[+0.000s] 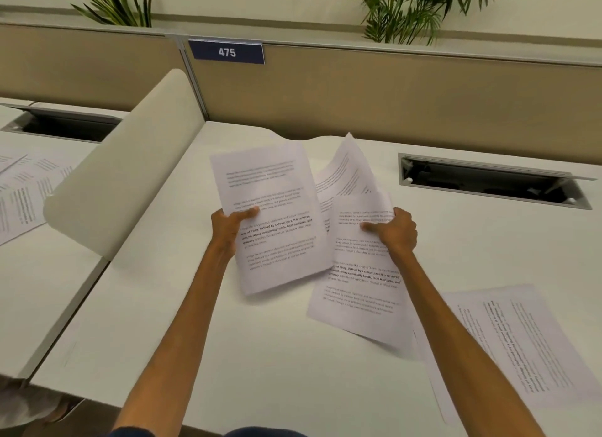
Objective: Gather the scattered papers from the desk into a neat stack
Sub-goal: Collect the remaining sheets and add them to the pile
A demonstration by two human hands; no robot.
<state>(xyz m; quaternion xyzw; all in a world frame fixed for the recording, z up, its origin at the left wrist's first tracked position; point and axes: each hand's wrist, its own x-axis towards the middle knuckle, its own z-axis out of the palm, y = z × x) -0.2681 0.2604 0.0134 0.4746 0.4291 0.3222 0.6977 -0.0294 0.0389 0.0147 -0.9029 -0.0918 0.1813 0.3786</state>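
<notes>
My left hand (229,226) grips a printed sheet (277,215) by its left edge, thumb on top, lifted above the white desk (228,339). My right hand (395,231) holds another printed sheet (361,293) by its right edge, thumb pressed on the page. Behind that sheet a third, curled page (345,169) sticks up; I cannot tell which hand holds it. One more printed paper (518,342) lies flat on the desk at the right, partly under my right forearm.
A rounded cream divider (130,176) stands at the desk's left. Beyond it, more papers (22,192) lie on the neighbouring desk. A cable hatch (488,182) opens at the back right. A tan partition with a "475" sign (227,51) runs behind.
</notes>
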